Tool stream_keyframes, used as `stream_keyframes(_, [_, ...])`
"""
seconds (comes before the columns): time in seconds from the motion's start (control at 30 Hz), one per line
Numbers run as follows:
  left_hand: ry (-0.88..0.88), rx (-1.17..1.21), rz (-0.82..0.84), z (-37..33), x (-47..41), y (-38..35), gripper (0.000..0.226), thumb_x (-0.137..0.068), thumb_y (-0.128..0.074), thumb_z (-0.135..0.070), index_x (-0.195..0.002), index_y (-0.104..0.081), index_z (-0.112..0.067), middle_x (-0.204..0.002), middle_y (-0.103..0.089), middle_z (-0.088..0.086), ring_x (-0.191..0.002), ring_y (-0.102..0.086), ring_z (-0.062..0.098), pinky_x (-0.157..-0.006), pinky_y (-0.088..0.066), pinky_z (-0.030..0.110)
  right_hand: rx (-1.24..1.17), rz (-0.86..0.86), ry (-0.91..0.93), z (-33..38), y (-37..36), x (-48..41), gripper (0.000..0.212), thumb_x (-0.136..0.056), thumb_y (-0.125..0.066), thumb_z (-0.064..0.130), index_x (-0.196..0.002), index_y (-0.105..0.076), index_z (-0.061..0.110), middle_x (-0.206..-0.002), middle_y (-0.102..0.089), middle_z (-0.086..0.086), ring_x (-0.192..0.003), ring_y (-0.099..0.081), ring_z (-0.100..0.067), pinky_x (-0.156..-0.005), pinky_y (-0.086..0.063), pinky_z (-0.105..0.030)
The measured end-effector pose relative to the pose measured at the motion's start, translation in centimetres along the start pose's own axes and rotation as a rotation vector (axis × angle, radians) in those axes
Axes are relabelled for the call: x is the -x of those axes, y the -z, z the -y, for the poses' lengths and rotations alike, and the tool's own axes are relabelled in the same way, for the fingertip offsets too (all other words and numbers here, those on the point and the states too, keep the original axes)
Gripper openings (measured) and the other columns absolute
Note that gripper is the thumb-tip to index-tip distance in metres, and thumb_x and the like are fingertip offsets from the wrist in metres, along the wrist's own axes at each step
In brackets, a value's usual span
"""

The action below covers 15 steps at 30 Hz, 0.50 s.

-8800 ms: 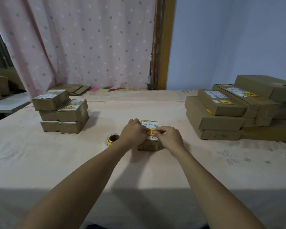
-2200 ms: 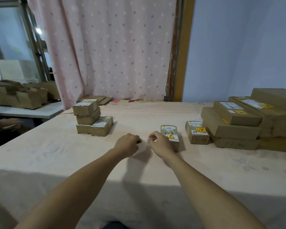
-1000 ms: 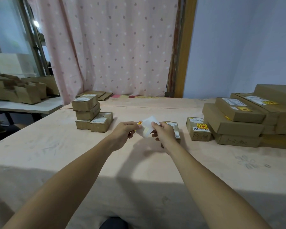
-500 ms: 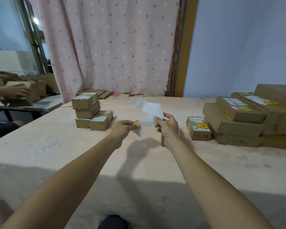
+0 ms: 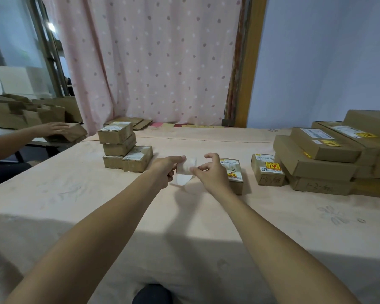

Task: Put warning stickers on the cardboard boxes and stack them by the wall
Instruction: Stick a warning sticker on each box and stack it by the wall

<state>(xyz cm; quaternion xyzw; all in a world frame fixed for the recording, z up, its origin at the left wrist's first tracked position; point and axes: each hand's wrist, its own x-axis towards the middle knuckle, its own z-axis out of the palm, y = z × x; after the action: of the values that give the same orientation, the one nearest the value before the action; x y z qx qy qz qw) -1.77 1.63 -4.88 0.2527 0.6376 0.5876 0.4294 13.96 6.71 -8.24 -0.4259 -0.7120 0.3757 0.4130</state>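
White, glossy sticker strip (image 5: pixel 185 170), flapping high half a second ago, now curls low between both hands: the left hand (image 5: pixel 166 170) pinches one edge, and the right hand (image 5: pixel 212 173) nips the other with curled fingers. Just behind the right hand, a small matte cardboard box (image 5: pixel 236 175) with a yellow label sits on the peach tablecloth (image 5: pixel 97 194).

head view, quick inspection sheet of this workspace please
surface: table, peach cloth, faint marks
job's things: white sticker strip; stickered box behind the right hand; second stickered box right of it; small box stack at left; flat box stack by the wall
clutter: flattened cardboard at far edge
grippers: left hand grips the strip; right hand pinches it
cables: nothing seen
surroundings: dotted pink curtain; another person's hand on a cardboard box at left
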Motion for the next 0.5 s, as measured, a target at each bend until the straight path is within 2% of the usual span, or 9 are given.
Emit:
stream_keyframes(0.07, [-0.010, 0.000, 0.015, -0.1, 0.1, -0.1, 0.025, -0.078, -0.084, -0.031, -0.083, -0.066, -0.015, -0.067, -0.047, -0.003, -0.053, -0.032, 0.013, -0.054, -0.027, 0.027, -0.139, 0.028, -0.023, 0.0, -0.2, 0.1, 0.041, -0.085, -0.076, 0.030, -0.114, -0.047, 0.025, -0.082, -0.076, 0.005, -0.078, -0.068, -0.010, -0.073, -0.048, -0.031])
stream_keyframes(0.17, [-0.107, -0.019, 0.048, 0.1, 0.3, -0.2, 0.034, -0.076, -0.084, -0.045, -0.081, -0.067, -0.015, -0.068, -0.050, -0.002, -0.055, -0.035, 0.015, -0.056, -0.028, 0.028, -0.353, -0.038, -0.049, 0.3, -0.3, -0.2, 0.031, -0.088, -0.076, 0.019, -0.101, -0.048, 0.020, -0.073, -0.072, 0.001, -0.061, -0.063, -0.013, -0.066, -0.049, -0.029])
stream_keyframes(0.27, [-0.215, -0.030, 0.230, 0.5, 0.8, 0.1, 0.036, -0.087, -0.070, -0.054, -0.066, -0.063, -0.025, -0.065, -0.048, -0.007, -0.061, -0.033, 0.015, -0.059, -0.025, 0.029, -0.492, -0.129, -0.136, 0.7, 0.3, -1.3, 0.031, -0.087, -0.077, 0.017, -0.094, -0.048, 0.019, -0.070, -0.065, -0.003, -0.052, -0.056, -0.014, -0.059, -0.048, -0.030])
stream_keyframes(0.33, [-0.273, -0.041, 0.361, 1.1, 1.0, 0.3, 0.035, -0.094, -0.065, -0.040, -0.063, -0.070, -0.024, -0.064, -0.053, -0.011, -0.064, -0.032, 0.015, -0.060, -0.025, 0.028, -0.526, -0.136, -0.214, 0.6, 0.8, -1.8, 0.030, -0.086, -0.078, 0.020, -0.094, -0.049, 0.019, -0.070, -0.064, -0.005, -0.052, -0.056, -0.016, -0.061, -0.049, -0.031])
stream_keyframes(0.37, [-0.317, -0.069, 0.380, 1.4, 0.8, 0.4, 0.022, -0.092, -0.068, -0.030, -0.073, -0.076, -0.021, -0.068, -0.058, -0.010, -0.065, -0.034, 0.014, -0.060, -0.026, 0.027, -0.554, -0.136, -0.250, 0.5, 1.0, -1.9, 0.029, -0.086, -0.078, 0.019, -0.093, -0.050, 0.018, -0.071, -0.064, -0.007, -0.053, -0.056, -0.016, -0.061, -0.050, -0.029])
stream_keyframes(0.4, [-0.356, -0.120, 0.374, 1.7, 0.9, 0.5, 0.008, -0.088, -0.073, -0.021, -0.086, -0.079, -0.017, -0.074, -0.062, -0.008, -0.065, -0.038, 0.013, -0.060, -0.028, 0.026, -0.602, -0.135, -0.283, 0.4, 1.0, -2.0, 0.028, -0.087, -0.078, 0.018, -0.092, -0.050, 0.017, -0.073, -0.064, -0.007, -0.055, -0.057, -0.016, -0.058, -0.050, -0.027])
stream_keyframes(0.43, [-0.395, -0.162, 0.356, 2.0, 0.9, 0.4, 0.011, -0.084, -0.076, -0.014, -0.094, -0.079, -0.013, -0.078, -0.065, -0.007, -0.064, -0.043, 0.010, -0.061, -0.031, 0.025, -0.654, -0.132, -0.314, 0.4, 1.0, -2.0, 0.027, -0.087, -0.078, 0.016, -0.090, -0.051, 0.016, -0.075, -0.063, -0.008, -0.057, -0.057, -0.015, -0.056, -0.050, -0.026])
stream_keyframes(0.5, [-0.406, -0.181, 0.266, 2.1, 1.0, 0.0, 0.015, -0.079, -0.079, -0.010, -0.094, -0.077, -0.009, -0.079, -0.069, -0.006, -0.061, -0.050, 0.005, -0.063, -0.034, 0.025, -0.722, -0.115, -0.348, 0.4, 0.8, -2.0, 0.023, -0.090, -0.076, 0.019, -0.088, -0.054, 0.014, -0.079, -0.066, -0.008, -0.061, -0.060, -0.015, -0.055, -0.050, -0.025])
